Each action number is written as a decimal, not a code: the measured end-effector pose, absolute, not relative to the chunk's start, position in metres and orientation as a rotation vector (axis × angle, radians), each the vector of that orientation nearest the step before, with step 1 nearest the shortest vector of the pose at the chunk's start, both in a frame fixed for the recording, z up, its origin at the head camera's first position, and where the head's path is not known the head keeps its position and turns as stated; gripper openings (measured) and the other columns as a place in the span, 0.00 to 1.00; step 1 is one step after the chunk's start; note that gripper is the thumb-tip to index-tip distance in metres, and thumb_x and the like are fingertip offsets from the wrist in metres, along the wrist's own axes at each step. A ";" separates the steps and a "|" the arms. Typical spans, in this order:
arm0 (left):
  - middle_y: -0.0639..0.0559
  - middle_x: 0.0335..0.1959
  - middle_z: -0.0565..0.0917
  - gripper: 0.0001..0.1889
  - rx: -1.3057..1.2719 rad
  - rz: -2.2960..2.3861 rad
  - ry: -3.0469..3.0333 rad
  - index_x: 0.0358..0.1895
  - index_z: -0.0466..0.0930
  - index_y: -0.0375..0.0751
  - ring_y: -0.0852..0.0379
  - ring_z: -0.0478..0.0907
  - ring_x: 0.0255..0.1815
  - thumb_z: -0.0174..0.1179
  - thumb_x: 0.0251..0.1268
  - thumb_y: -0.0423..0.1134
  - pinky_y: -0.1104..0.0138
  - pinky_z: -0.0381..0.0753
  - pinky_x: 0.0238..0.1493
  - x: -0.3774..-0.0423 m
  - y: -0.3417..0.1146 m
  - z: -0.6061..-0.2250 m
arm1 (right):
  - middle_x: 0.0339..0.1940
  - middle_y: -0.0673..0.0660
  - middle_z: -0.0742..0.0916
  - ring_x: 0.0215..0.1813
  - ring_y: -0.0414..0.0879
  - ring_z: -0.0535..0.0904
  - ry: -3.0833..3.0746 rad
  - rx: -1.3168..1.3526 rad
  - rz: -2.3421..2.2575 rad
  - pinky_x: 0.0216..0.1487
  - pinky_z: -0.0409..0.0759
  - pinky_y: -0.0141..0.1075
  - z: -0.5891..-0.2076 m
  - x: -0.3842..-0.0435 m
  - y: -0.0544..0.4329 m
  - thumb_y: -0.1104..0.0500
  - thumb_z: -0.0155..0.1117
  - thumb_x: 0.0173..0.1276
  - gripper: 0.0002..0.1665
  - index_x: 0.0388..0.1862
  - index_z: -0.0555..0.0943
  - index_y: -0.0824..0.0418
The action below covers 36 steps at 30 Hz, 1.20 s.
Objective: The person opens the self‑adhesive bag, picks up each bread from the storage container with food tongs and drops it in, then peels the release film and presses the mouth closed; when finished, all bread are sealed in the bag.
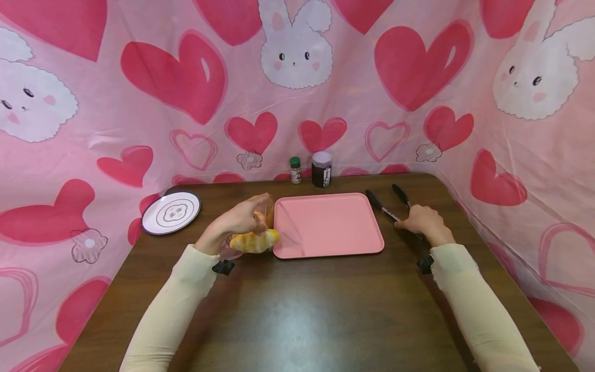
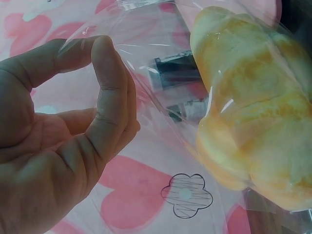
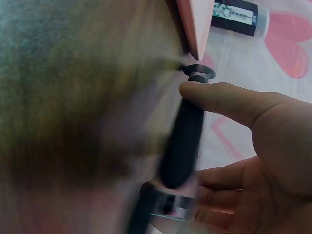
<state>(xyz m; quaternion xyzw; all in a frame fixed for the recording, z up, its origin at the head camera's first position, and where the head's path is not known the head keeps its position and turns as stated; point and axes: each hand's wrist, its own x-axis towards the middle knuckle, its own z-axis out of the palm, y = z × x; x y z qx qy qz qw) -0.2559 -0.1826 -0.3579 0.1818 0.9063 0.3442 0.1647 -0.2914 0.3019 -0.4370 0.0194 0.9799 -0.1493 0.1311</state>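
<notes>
My left hand [image 1: 239, 219] pinches the film of a clear plastic bag [image 2: 161, 87] between thumb and fingertips. Inside it is a golden croissant-like bread [image 2: 258, 112], lying against the left edge of a pink tray [image 1: 330, 227]. A browner piece shows behind the bread in the head view, partly covered by the hand. On the right, my right hand [image 1: 425, 225] grips a pair of black-and-silver tongs [image 1: 378, 202], thumb on one black part [image 3: 183, 141] and the other fingers behind it. The hand hides part of the tongs.
A white plate [image 1: 171, 213] with a dark rim and a drawn face stands at the table's left edge. Behind the tray are a green-capped shaker [image 1: 295, 170] and a dark jar [image 1: 322, 169] with a pale lid. A patterned pink cloth hangs around the table.
</notes>
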 end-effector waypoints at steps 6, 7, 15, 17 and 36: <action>0.41 0.80 0.56 0.49 0.486 1.049 2.573 0.80 0.50 0.41 0.53 0.78 0.34 0.64 0.54 0.25 0.60 0.86 0.39 -0.254 -0.185 -0.354 | 0.31 0.65 0.81 0.34 0.59 0.76 2.820 0.066 -0.417 0.30 0.76 0.47 -0.441 -0.291 0.301 0.39 0.68 0.60 0.32 0.35 0.79 0.69; 0.42 0.80 0.55 0.49 0.483 1.060 2.577 0.80 0.51 0.41 0.53 0.78 0.34 0.65 0.54 0.25 0.60 0.86 0.39 -0.254 -0.185 -0.354 | 0.31 0.65 0.80 0.34 0.59 0.76 2.822 0.068 -0.418 0.30 0.75 0.47 -0.441 -0.291 0.302 0.39 0.69 0.60 0.32 0.35 0.79 0.69; 0.39 0.80 0.53 0.50 0.477 1.113 2.627 0.80 0.50 0.39 0.56 0.78 0.32 0.65 0.53 0.24 0.66 0.85 0.36 -0.254 -0.188 -0.347 | 0.40 0.71 0.82 0.41 0.65 0.78 2.905 0.048 -0.413 0.35 0.78 0.54 -0.442 -0.291 0.302 0.36 0.68 0.59 0.38 0.45 0.78 0.72; 0.39 0.80 0.52 0.49 0.473 1.144 2.626 0.80 0.49 0.38 0.56 0.79 0.32 0.65 0.54 0.23 0.62 0.87 0.38 -0.253 -0.190 -0.344 | 0.46 0.74 0.81 0.47 0.70 0.77 2.974 0.021 -0.414 0.41 0.78 0.60 -0.439 -0.290 0.301 0.36 0.67 0.60 0.41 0.52 0.76 0.73; 0.40 0.77 0.60 0.49 0.488 1.272 2.777 0.80 0.48 0.38 0.49 0.81 0.42 0.68 0.57 0.31 0.73 0.82 0.37 -0.243 -0.180 -0.319 | 0.52 0.63 0.87 0.52 0.60 0.82 3.219 -0.400 -0.863 0.53 0.77 0.58 -0.391 -0.263 0.226 0.48 0.62 0.71 0.23 0.58 0.81 0.60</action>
